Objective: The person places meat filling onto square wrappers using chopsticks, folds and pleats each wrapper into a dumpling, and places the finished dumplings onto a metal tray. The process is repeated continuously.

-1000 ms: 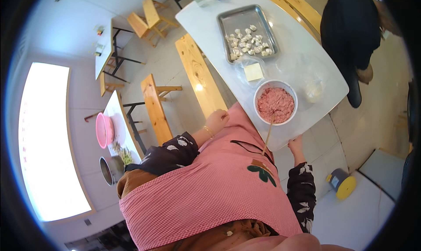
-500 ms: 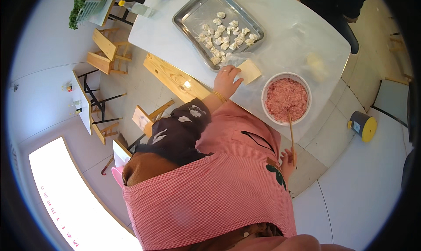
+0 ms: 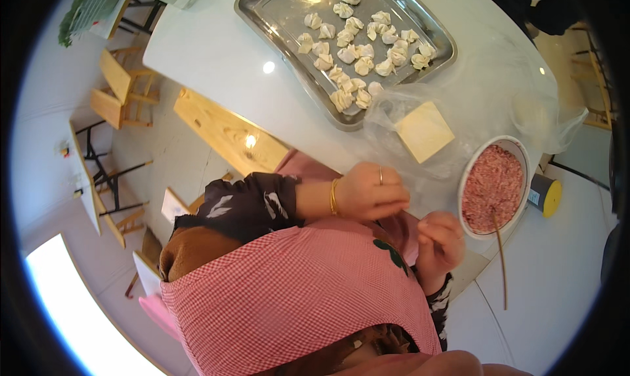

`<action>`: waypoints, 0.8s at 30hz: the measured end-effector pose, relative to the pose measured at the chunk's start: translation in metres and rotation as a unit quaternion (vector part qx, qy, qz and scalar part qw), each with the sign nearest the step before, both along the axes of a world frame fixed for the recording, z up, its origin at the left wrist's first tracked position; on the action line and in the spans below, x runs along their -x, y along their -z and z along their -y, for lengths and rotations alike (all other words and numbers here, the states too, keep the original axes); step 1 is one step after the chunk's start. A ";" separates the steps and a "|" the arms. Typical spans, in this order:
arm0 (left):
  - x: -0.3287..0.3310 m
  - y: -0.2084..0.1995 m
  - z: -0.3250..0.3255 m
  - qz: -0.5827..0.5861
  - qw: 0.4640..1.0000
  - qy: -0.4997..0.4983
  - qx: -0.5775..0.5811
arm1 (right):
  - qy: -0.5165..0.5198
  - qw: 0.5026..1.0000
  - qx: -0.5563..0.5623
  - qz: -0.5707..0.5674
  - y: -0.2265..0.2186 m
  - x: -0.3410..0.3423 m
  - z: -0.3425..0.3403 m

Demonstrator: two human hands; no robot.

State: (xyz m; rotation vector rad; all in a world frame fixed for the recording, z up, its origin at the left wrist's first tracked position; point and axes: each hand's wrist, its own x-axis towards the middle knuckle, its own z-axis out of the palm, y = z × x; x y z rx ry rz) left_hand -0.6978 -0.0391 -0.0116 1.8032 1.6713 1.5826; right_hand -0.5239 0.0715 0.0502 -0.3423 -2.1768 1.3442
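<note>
Over the table's near edge, in front of the apron, my left hand (image 3: 374, 192) is closed with fingers curled and pinched. Anything between them is hidden or too small to name. Just to its right, my right hand (image 3: 441, 245) is closed too, thumb against fingers, its contents unclear. A stack of square yellowish dough wrappers (image 3: 425, 132) lies on a clear plastic bag (image 3: 380, 123) beyond my hands. Right of it stands a white bowl (image 3: 464, 226) of pink minced meat (image 3: 493, 186), with a thin wooden stick (image 3: 502, 261), probably a chopstick, leaning out.
A metal tray (image 3: 279, 25) holds several folded dumplings (image 3: 364, 51) at the far side of the white table (image 3: 216, 41). A wooden bench (image 3: 226, 130) runs along the left edge. Beyond the bowl is a dark bin with a yellow end (image 3: 550, 197). Another person's dark clothing (image 3: 518, 2) shows far right.
My left hand has left the wrapper stack and come back towards my body. My right hand has risen from beside the stick to meet it. The view has shifted, tray and bowl appearing nearer.
</note>
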 end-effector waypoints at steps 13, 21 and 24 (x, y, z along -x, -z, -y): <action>0.016 -0.001 0.075 0.131 0.985 0.106 -0.033 | 0.191 0.893 -0.328 0.239 0.024 0.101 -0.001; 0.007 -0.009 0.082 0.128 0.987 0.100 0.004 | 0.199 0.866 -0.375 0.266 0.033 0.101 -0.010; 0.015 -0.010 0.079 0.142 0.985 0.088 0.029 | 0.179 0.883 -0.359 0.242 0.033 0.101 -0.016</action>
